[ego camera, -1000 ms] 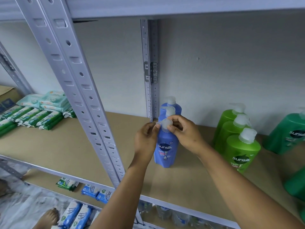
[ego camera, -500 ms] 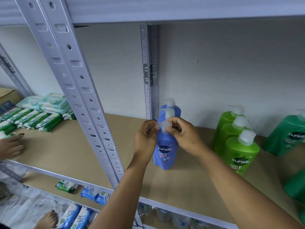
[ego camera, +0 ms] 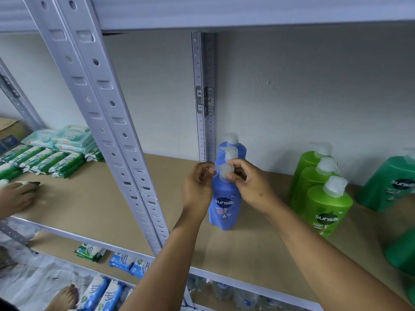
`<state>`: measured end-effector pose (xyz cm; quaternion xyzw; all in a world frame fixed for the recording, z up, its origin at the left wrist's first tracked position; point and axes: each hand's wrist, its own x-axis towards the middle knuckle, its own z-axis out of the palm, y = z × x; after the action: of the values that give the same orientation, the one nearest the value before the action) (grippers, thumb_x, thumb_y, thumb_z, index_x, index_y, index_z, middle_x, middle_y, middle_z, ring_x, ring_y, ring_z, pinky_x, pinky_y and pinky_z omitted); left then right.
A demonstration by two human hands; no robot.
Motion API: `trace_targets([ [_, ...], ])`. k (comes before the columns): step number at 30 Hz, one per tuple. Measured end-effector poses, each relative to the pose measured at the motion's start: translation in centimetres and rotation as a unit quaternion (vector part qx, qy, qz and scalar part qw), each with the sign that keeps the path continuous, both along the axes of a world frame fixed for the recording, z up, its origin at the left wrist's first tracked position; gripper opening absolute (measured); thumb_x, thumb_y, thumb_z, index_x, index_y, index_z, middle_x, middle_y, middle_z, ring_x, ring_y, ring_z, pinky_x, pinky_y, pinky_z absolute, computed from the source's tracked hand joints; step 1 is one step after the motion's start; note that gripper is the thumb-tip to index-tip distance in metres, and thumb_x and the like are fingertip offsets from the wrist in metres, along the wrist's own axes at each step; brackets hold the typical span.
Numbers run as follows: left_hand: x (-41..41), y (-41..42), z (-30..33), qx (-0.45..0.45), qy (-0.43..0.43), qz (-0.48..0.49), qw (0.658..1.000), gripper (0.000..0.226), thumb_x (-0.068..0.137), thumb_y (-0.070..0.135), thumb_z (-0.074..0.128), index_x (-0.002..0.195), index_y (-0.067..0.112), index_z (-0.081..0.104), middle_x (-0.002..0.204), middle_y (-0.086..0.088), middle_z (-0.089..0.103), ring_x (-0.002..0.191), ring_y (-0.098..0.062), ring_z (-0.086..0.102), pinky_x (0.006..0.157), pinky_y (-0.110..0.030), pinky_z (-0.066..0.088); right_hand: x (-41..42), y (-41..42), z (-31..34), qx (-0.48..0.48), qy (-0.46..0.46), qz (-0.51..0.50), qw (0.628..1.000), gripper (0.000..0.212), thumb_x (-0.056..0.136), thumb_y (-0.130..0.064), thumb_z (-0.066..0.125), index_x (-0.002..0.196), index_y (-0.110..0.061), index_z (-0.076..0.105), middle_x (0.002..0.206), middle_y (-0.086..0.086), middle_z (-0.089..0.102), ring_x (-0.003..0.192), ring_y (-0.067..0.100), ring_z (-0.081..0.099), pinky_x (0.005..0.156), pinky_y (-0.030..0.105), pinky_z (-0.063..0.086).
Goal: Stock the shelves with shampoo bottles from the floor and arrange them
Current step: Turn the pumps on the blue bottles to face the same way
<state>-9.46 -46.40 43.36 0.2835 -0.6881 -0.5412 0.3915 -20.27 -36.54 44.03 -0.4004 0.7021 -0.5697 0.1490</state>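
Note:
A blue Sunsilk shampoo bottle (ego camera: 224, 206) stands upright on the brown shelf board (ego camera: 247, 250), at the front of a row of three blue bottles; the two behind (ego camera: 233, 149) show mostly their white pump tops. My left hand (ego camera: 197, 189) pinches the nozzle of the front bottle's pump (ego camera: 224, 171) from the left. My right hand (ego camera: 249, 182) grips the pump head from the right. Three light green Sunsilk bottles (ego camera: 327, 205) stand in a row to the right.
Dark green bottles (ego camera: 390, 182) sit at the far right. Slanting metal uprights (ego camera: 116, 140) cross the left foreground. Wipe packs (ego camera: 54, 153) lie on the shelf's left end, where another person's hand (ego camera: 15, 198) rests on one. More packs and a bare foot (ego camera: 65, 297) show below.
Both my hands stay on the front blue bottle's pump, with fingers shifted slightly around it. Another person's hand has come in at the left edge onto a wipe pack.

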Motion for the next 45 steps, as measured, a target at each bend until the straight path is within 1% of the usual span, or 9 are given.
trace_targets([
  [3, -0.13, -0.06, 0.02, 0.008, -0.004, 0.004, 1.000, 0.017, 0.093, 0.010, 0.054, 0.093, 0.022, 0.066, 0.083, 0.008, 0.072, 0.082, -0.010, 0.066, 0.078, -0.032, 0.052, 0.03, -0.04, -0.23, -0.006, -0.001, -0.006, 1.000, 0.019, 0.090, -0.015, 0.063, 0.099, -0.031, 0.058, 0.098, -0.015, 0.067, 0.093, -0.002, 0.064, 0.086, 0.018, 0.049],
  [10, -0.31, -0.39, 0.01, -0.014, -0.041, 0.024, 0.999, 0.015, 0.091, 0.014, 0.055, 0.094, 0.023, 0.067, 0.085, 0.010, 0.070, 0.081, -0.010, 0.065, 0.072, -0.028, 0.051, -0.03, -0.15, -0.63, -0.011, -0.011, -0.010, 1.000, 0.017, 0.089, -0.017, 0.065, 0.103, -0.026, 0.059, 0.101, -0.009, 0.069, 0.096, 0.004, 0.065, 0.088, 0.026, 0.052],
  [14, -0.41, -0.46, 0.12, -0.011, -0.042, 0.022, 0.999, 0.015, 0.090, 0.013, 0.055, 0.094, 0.023, 0.066, 0.085, 0.010, 0.070, 0.081, -0.013, 0.065, 0.073, -0.031, 0.051, -0.02, -0.17, -0.63, -0.013, -0.009, -0.016, 1.000, 0.018, 0.089, -0.018, 0.065, 0.105, -0.022, 0.059, 0.101, -0.008, 0.069, 0.096, 0.005, 0.065, 0.090, 0.027, 0.052],
  [19, -0.24, -0.53, 0.41, 0.001, -0.028, 0.000, 1.000, 0.013, 0.093, 0.013, 0.055, 0.097, 0.019, 0.066, 0.089, 0.008, 0.069, 0.082, -0.012, 0.063, 0.075, -0.028, 0.050, -0.12, -0.06, -0.58, -0.004, -0.010, -0.011, 1.000, 0.026, 0.089, -0.024, 0.066, 0.113, -0.019, 0.060, 0.107, -0.007, 0.069, 0.100, 0.003, 0.064, 0.091, 0.027, 0.053],
  [23, -0.14, -0.52, 0.28, -0.002, -0.021, -0.011, 1.000, 0.016, 0.093, 0.011, 0.053, 0.100, 0.018, 0.065, 0.091, 0.007, 0.070, 0.087, -0.014, 0.065, 0.078, -0.031, 0.052, 0.01, 0.20, -0.44, -0.009, -0.001, -0.007, 1.000, 0.028, 0.089, -0.028, 0.066, 0.115, -0.021, 0.061, 0.108, -0.009, 0.068, 0.101, 0.002, 0.064, 0.089, 0.023, 0.052],
  [31, -0.35, -0.60, 0.02, -0.011, -0.037, 0.009, 0.999, 0.014, 0.093, 0.014, 0.054, 0.097, 0.021, 0.066, 0.090, 0.008, 0.071, 0.084, -0.014, 0.065, 0.078, -0.036, 0.053, 0.20, -0.07, -0.52, 0.001, 0.002, -0.025, 1.000, 0.017, 0.090, -0.023, 0.063, 0.107, -0.021, 0.059, 0.105, -0.007, 0.068, 0.099, 0.006, 0.064, 0.090, 0.029, 0.053],
  [37, -0.30, -0.40, 0.30, -0.010, -0.041, 0.013, 0.999, 0.015, 0.092, 0.014, 0.054, 0.098, 0.020, 0.067, 0.090, 0.007, 0.071, 0.084, -0.014, 0.065, 0.079, -0.035, 0.053, 0.39, -0.07, -0.32, 0.002, 0.003, -0.030, 1.000, 0.018, 0.091, -0.023, 0.063, 0.108, -0.019, 0.059, 0.105, -0.004, 0.068, 0.099, 0.009, 0.064, 0.090, 0.031, 0.053],
  [40, -0.18, -0.42, 0.39, -0.013, -0.042, 0.016, 0.999, 0.015, 0.092, 0.014, 0.055, 0.098, 0.019, 0.067, 0.090, 0.006, 0.071, 0.084, -0.014, 0.065, 0.078, -0.034, 0.053, 0.50, 0.01, -0.22, 0.006, 0.011, -0.030, 0.999, 0.019, 0.091, -0.024, 0.062, 0.109, -0.018, 0.059, 0.105, -0.005, 0.068, 0.099, 0.007, 0.064, 0.090, 0.029, 0.053],
  [45, 0.01, -0.32, 0.38, -0.015, -0.042, 0.003, 0.999, 0.018, 0.093, 0.015, 0.053, 0.102, 0.021, 0.067, 0.094, 0.006, 0.071, 0.088, -0.013, 0.066, 0.082, -0.038, 0.054, 0.62, 0.28, -0.11, 0.015, 0.021, -0.022, 0.999, 0.022, 0.092, -0.029, 0.061, 0.112, -0.020, 0.059, 0.107, -0.005, 0.068, 0.101, 0.008, 0.063, 0.090, 0.029, 0.052],
])
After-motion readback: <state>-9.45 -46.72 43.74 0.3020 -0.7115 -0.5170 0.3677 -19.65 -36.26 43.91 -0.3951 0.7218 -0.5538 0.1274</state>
